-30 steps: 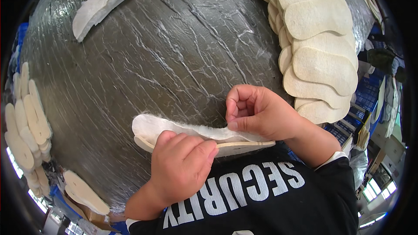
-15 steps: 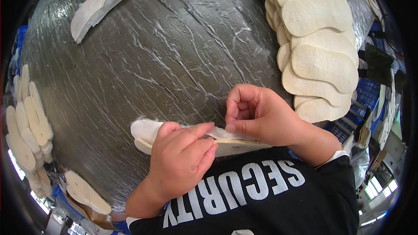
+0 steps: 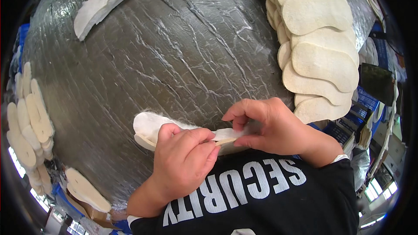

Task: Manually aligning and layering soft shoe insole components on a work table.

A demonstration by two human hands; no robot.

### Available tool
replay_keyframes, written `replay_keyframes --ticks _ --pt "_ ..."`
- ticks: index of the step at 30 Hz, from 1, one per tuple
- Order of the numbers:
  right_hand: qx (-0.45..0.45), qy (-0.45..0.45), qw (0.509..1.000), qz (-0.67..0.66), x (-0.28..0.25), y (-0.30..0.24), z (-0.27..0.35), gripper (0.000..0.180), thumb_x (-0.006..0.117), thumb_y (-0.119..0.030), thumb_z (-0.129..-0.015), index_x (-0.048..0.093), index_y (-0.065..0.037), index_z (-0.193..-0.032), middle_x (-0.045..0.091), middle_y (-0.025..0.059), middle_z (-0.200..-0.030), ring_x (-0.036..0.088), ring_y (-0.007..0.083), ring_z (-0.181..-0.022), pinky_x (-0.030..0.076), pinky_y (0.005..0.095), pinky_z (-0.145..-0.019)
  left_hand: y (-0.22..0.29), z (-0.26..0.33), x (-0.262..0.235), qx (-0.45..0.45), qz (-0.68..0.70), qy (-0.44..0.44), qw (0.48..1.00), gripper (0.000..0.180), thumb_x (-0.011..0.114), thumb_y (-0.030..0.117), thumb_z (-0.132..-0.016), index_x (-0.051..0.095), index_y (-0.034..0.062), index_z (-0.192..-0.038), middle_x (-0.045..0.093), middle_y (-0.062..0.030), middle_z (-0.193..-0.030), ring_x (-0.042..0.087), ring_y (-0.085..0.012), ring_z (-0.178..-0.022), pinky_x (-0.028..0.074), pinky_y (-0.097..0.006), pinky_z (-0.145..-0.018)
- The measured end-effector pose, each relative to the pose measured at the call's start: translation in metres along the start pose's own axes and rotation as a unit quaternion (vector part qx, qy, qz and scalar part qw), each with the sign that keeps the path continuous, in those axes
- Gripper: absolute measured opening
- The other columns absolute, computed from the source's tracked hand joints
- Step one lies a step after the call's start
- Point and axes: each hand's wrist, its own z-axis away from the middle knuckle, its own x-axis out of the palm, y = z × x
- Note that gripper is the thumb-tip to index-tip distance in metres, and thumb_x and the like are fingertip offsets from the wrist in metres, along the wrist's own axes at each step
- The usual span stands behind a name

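Observation:
A cream insole [image 3: 227, 149] stands partly on edge at the table's near side, close to my body. Against its far face lies a white insole-shaped layer [image 3: 147, 124] with fuzzy fibres along its far edge. My left hand [image 3: 183, 159] is closed on the middle of both layers, its fingertips pressing at their upper edge. Around their right end is my right hand [image 3: 278, 126], thumb against the near edge and a curled finger on the white layer, the index finger raised. My right hand hides the right end of the insole.
A long overlapping pile of cream insoles [image 3: 324, 63] runs along the right side of the dark, film-covered table [image 3: 174, 61]. At the far left lies a curved white stack [image 3: 104, 2]. More insoles [image 3: 28, 126] lie at the left edge, with another small group [image 3: 87, 189] nearer.
My right hand has moved slightly nearer and opened from a pinch to take in the right end of the layers. The white layer's left end shows wider; my left hand has shifted slightly.

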Motion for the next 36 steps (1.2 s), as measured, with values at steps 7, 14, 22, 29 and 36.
replay_keyframes --ticks 7,14,22,29,36 --pt "-0.086 0.045 0.995 0.017 0.001 0.005 0.006 0.047 0.072 0.003 -0.072 0.059 -0.007 -0.116 0.067 0.0100 -0.083 0.068 0.0194 -0.075 0.055 0.0292 -0.068 -0.012 -0.001 -0.015 -0.082 0.084 -0.085 0.989 0.018 0.078 0.012 -0.068 0.067 0.0064 -0.082 0.068 -0.0087 -0.102 0.062 -0.0216 -0.080 0.038 -0.035 -0.072" --pt "-0.081 0.038 0.996 0.017 0.000 0.006 0.001 0.048 0.072 0.003 -0.072 0.059 -0.008 -0.118 0.066 0.0092 -0.083 0.069 0.0193 -0.077 0.056 0.0281 -0.070 -0.013 0.001 -0.014 -0.086 0.092 -0.080 0.989 0.013 0.075 0.012 -0.072 0.067 0.0060 -0.080 0.069 -0.0069 -0.092 0.062 -0.0211 -0.077 0.038 -0.034 -0.071" --pt "-0.123 0.056 0.988 0.078 0.004 0.004 -0.007 0.049 0.073 0.001 -0.069 0.060 -0.007 -0.116 0.065 0.0104 -0.081 0.066 0.0279 -0.076 0.053 0.0363 -0.071 -0.008 -0.001 -0.007 -0.111 0.064 -0.063 0.990 0.012 0.074 0.013 -0.075 0.065 0.0065 -0.078 0.065 -0.0022 -0.082 0.061 -0.0200 -0.072 0.039 -0.034 -0.071" --pt "-0.145 0.034 0.971 0.187 0.003 0.016 -0.021 0.043 0.075 -0.007 -0.066 0.063 -0.006 -0.107 0.065 0.0118 -0.079 0.064 0.0329 -0.076 0.050 0.0419 -0.067 -0.010 0.007 -0.020 -0.185 0.022 -0.115 0.976 0.022 0.077 0.021 -0.071 0.065 0.0063 -0.081 0.067 -0.0084 -0.081 0.061 -0.0278 -0.070 0.043 -0.035 -0.070" --pt "-0.170 0.111 0.892 0.405 0.015 -0.001 -0.025 0.052 0.080 -0.013 -0.063 0.062 -0.008 -0.112 0.062 0.0100 -0.104 0.056 0.0302 -0.105 0.044 0.0428 -0.090 -0.031 0.046 -0.041 -0.290 0.032 -0.116 0.949 0.038 0.080 0.019 -0.068 0.064 0.0019 -0.098 0.066 -0.0137 -0.089 0.063 -0.0319 -0.085 0.048 -0.039 -0.078"
